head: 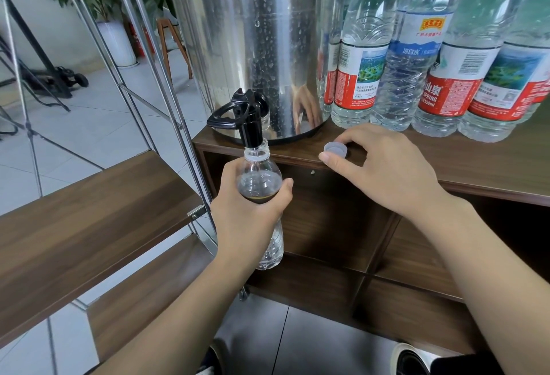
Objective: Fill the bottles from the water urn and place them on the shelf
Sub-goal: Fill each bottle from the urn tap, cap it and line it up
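Observation:
A tall steel water urn [253, 32] stands on the wooden cabinet top [476, 166], its black tap [248, 118] sticking out over the front edge. My left hand [253, 211] is wrapped around a clear uncapped plastic bottle [259, 172], held upright with its mouth right under the tap spout. My right hand [384, 172] rests at the cabinet's front edge, thumb and fingers pinching a pale bottle cap [336, 148] that sits on the wood.
Several labelled plastic water bottles [431, 62] stand in a row right of the urn. A metal-framed shelf unit with wooden boards [89, 220] stands to the left. Open cabinet compartments [327, 225] lie below the urn. Tiled floor lies beyond.

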Motion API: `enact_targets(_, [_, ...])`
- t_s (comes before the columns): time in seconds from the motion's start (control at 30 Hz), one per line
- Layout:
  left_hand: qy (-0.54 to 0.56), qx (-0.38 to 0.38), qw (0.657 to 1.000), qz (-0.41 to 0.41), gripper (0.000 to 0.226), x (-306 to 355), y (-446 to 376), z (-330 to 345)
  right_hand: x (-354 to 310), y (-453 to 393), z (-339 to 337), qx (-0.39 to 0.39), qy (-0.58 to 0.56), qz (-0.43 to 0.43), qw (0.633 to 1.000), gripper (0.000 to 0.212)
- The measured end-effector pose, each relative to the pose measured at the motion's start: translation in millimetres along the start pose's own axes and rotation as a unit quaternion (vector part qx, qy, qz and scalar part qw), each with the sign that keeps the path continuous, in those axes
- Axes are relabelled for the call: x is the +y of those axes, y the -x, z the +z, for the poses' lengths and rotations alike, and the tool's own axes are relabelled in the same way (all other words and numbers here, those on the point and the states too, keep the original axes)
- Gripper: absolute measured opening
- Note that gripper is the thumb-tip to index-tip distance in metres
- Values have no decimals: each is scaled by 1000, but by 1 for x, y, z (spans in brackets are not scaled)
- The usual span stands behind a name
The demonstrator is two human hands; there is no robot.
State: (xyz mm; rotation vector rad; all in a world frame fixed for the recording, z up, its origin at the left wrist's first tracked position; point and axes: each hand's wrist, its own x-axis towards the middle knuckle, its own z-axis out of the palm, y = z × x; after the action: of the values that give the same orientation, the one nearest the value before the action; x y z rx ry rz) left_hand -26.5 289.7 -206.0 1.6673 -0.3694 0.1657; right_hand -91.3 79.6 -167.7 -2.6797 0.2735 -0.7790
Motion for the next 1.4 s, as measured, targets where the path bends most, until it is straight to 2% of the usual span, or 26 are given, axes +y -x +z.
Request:
enact_targets(0.8, [0,0,1000,-10,51,0,-1,0,-2,-1,-5,-25,-13,8,1000,53])
enact_targets(1.4, [0,-2,1000,-8,53,0,0,0,-3,-1,-5,-24,-2,3,1000,53])
